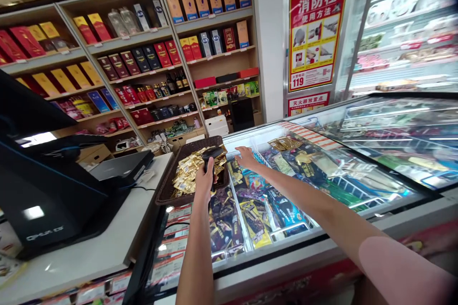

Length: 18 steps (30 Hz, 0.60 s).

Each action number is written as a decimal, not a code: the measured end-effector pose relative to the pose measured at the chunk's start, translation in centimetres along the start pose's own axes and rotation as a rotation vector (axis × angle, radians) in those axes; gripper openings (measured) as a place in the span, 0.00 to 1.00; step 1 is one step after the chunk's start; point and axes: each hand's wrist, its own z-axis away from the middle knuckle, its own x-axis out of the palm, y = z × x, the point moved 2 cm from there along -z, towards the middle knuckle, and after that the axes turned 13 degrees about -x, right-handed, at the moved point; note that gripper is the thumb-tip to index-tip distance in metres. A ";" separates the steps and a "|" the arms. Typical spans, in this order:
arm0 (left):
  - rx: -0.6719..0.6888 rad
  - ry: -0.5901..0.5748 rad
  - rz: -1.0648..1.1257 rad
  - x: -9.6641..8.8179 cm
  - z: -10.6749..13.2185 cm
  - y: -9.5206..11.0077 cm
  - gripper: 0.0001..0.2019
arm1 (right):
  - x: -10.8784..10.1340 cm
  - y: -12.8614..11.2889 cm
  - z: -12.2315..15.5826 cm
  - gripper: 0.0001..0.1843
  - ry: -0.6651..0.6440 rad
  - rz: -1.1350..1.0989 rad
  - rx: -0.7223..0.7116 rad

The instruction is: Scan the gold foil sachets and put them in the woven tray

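Note:
My left hand (205,180) is wrapped round the handle of a black handheld barcode scanner (212,153), held over a dark brown woven basket (165,186). Gold foil-wrapped packets (189,170) fill much of that basket. To the right, my right hand (246,157) reaches out over the chest freezer with its fingers apart and nothing in them. Below it, packaged ice creams (255,181) lie under the freezer's glass; whether the hand touches the glass I cannot tell.
A dark checkout terminal (53,200) stands on the white counter (89,257) at left. The freezer (315,238) runs to the right with a raised front edge. Shelves (211,21) of boxed bottles line the back wall, beside a red fire-hydrant poster (318,33).

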 end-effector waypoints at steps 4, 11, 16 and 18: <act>0.031 -0.025 -0.007 1.6 -0.2 0.2 0.28 | -4.2 7.1 2.5 0.23 0.171 0.116 0.189; 0.035 -0.107 -0.011 4.8 -0.2 0.5 0.27 | -11.1 15.4 7.0 0.17 0.339 0.250 0.412; 0.038 -0.145 -0.061 6.7 -0.2 -0.3 0.26 | -11.6 16.2 7.5 0.10 0.286 0.236 0.412; 0.047 -0.173 -0.072 7.4 -0.1 -1.1 0.26 | -11.3 15.8 7.5 0.09 0.262 0.226 0.422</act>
